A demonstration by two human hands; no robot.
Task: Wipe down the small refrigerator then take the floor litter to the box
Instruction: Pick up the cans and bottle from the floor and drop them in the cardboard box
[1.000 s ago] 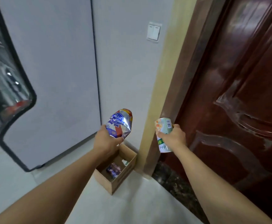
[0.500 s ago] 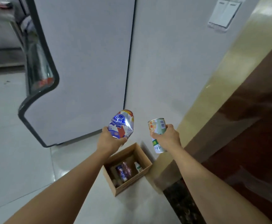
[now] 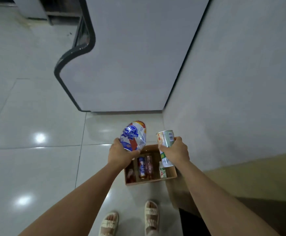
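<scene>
Box (image 3: 172,172) contents partly behind hands

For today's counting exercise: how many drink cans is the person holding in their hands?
2. A crushed blue-and-white can in the left hand, and an upright pale can in the right hand. More litter lies in the box below.

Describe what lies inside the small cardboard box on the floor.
Inside the open brown cardboard box lie a blue and red drink can, a clear plastic bottle and a small white bottle with green lettering. The hands and held cans cover its far end.
</scene>
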